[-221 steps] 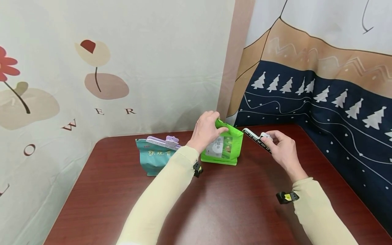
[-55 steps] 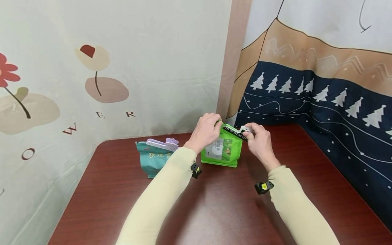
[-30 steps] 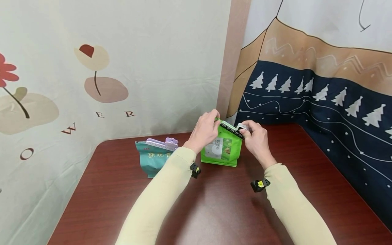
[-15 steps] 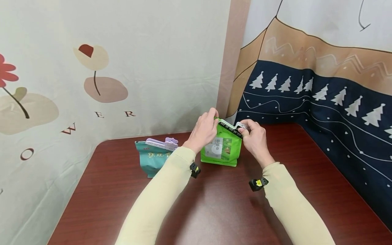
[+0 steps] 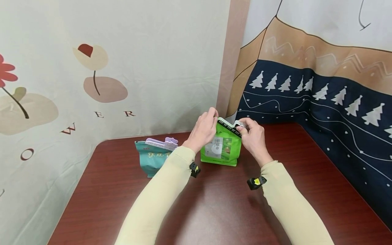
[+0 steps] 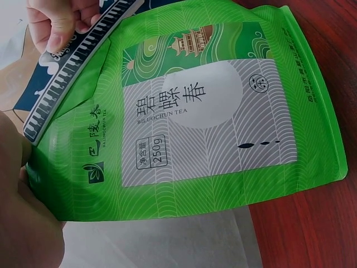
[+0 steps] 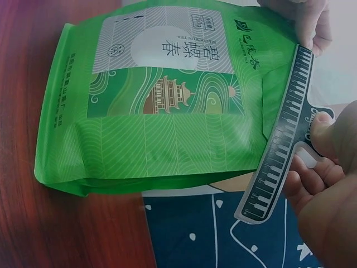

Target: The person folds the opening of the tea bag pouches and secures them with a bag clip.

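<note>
A bright green tea bag (image 5: 221, 149) stands upright on the table, its front label facing me. My left hand (image 5: 204, 129) pinches its top left corner, as the left wrist view shows at the fingers' edge. A bag clip (image 7: 277, 139) with a piano-key pattern lies along the bag's slanting top edge. My right hand (image 5: 255, 137) grips the clip's handle between thumb and fingers, and the clip's right end sticks out past the bag. Farther left, a teal bag (image 5: 153, 159) wears a lilac clip (image 5: 162, 143) across its top; my left forearm hides part of it.
The brown wooden table (image 5: 211, 207) carries both bags near its back edge. Behind it hangs a pale curtain (image 5: 171, 68) with flower prints, and to the right a dark blue cloth (image 5: 281, 98) with white trees. My sleeves cross the front.
My right hand has carried the piano-key clip leftward from beside the green bag onto its top edge. In the last second it shifted slightly farther left. My left hand stays at the bag's corner.
</note>
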`<action>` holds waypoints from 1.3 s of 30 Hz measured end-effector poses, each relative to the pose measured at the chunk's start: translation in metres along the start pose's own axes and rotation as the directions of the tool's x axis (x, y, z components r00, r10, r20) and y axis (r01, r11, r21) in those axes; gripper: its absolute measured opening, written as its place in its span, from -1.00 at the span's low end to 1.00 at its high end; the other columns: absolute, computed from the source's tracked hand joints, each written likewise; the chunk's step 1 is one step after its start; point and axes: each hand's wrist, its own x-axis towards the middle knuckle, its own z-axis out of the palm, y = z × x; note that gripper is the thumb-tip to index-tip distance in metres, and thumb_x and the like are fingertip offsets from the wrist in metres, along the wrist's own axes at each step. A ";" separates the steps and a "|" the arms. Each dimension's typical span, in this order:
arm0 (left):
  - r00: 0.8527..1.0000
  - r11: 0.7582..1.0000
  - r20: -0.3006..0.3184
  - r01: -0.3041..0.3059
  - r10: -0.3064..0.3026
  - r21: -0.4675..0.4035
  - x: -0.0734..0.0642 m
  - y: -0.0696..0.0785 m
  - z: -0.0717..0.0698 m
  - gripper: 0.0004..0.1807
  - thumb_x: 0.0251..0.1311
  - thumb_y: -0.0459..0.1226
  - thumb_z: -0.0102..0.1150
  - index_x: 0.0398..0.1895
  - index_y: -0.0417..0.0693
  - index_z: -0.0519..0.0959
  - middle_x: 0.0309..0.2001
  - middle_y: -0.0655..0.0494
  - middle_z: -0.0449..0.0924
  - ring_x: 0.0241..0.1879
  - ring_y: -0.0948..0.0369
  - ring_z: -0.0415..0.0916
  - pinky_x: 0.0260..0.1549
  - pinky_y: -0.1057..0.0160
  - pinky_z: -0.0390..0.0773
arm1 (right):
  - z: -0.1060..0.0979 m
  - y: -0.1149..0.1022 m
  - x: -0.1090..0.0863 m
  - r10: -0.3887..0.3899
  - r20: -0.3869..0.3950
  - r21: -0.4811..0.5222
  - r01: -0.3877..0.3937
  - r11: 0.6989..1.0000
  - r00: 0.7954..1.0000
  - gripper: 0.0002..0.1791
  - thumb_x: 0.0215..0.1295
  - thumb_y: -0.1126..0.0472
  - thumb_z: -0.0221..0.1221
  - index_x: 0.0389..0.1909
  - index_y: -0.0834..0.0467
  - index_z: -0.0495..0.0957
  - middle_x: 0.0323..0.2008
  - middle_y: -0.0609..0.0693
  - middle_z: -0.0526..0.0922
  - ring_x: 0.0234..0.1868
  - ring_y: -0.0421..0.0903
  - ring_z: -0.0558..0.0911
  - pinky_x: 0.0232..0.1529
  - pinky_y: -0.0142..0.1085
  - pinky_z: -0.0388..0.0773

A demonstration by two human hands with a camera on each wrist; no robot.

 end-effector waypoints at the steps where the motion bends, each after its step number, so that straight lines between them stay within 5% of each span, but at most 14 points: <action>1: 1.000 1.000 0.000 0.003 -0.003 -0.003 0.000 0.000 0.000 -0.88 0.61 -0.29 -0.17 -0.03 -0.12 0.40 -0.22 -0.05 0.53 -0.12 -0.02 0.51 -0.05 0.01 0.50 | 0.000 0.000 0.000 0.001 -0.002 0.001 -0.001 1.000 1.000 -0.84 0.35 0.40 0.28 -0.08 0.31 0.65 -0.23 0.30 0.67 -0.18 0.17 0.59 -0.15 -0.11 0.44; 19: 0.999 0.997 -0.003 0.053 -0.053 -0.048 -0.001 0.002 -0.001 -0.84 0.61 -0.30 -0.21 0.09 -0.13 0.34 -0.06 -0.11 0.57 0.02 -0.05 0.55 0.07 -0.02 0.51 | 0.004 -0.006 0.001 0.047 0.012 0.023 -0.047 0.999 0.999 -0.82 0.39 0.37 0.27 -0.03 0.29 0.64 -0.14 0.28 0.68 -0.14 0.15 0.61 -0.12 -0.11 0.48; 39: 0.999 0.998 0.023 0.048 -0.048 -0.032 -0.001 0.002 -0.002 -0.79 0.64 -0.19 -0.19 0.07 -0.11 0.38 -0.17 -0.06 0.53 -0.10 -0.03 0.51 -0.05 -0.02 0.50 | -0.003 -0.003 0.009 0.020 0.077 0.035 -0.023 0.999 0.997 -0.77 0.37 0.34 0.32 0.01 0.27 0.68 -0.17 0.26 0.75 -0.19 0.12 0.69 -0.14 -0.23 0.57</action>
